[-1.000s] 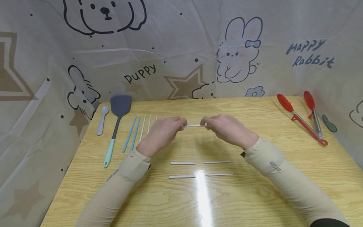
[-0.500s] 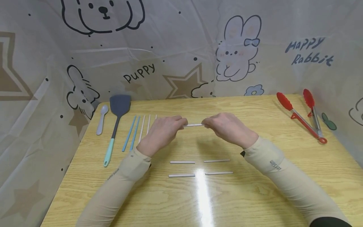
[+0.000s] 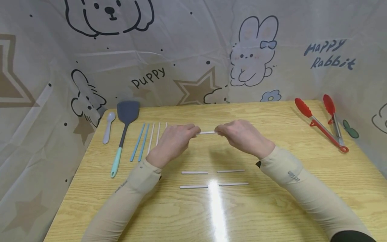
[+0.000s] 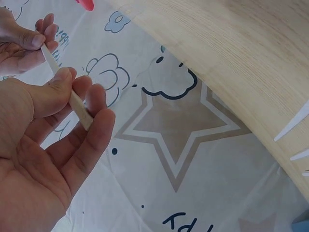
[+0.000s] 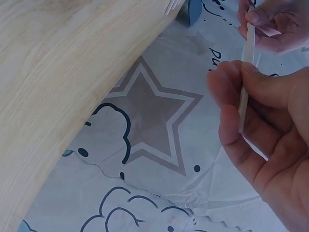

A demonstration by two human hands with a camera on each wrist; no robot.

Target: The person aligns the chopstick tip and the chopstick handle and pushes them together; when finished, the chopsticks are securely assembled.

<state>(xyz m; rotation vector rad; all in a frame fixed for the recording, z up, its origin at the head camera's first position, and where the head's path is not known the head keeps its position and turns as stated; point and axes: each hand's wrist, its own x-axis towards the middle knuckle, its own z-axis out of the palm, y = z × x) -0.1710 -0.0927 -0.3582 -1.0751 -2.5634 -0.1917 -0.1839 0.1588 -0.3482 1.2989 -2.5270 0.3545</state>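
Observation:
Between my two hands a slim white chopstick [image 3: 207, 132] is held level above the far half of the table. My left hand [image 3: 175, 139] pinches its left end between thumb and fingers. The right hand [image 3: 245, 138] grips the other end the same way. From the left wrist view, the chopstick [image 4: 81, 110] looks straight and crosses the curled fingers. In the right wrist view the chopstick's end [image 5: 243, 108] lies along the fingers. Below the hands, several short white stick pieces [image 3: 194, 172] lie in two rows on the wooden table [image 3: 193, 218].
Left of my left arm lie blue chopsticks [image 3: 137, 142], white chopsticks [image 3: 151, 137] partly hidden by the hand, a dark spatula [image 3: 128, 112] with a mint handle and a pale spoon [image 3: 109, 127]. Red tongs [image 3: 326, 131] rest at the far right. A printed cloth [image 3: 193, 50] hangs behind.
One second ago the chopstick looked slightly kinked in the middle; now it appears straight. Both hands keep their hold and nearly the same place. The head view has shifted slightly.

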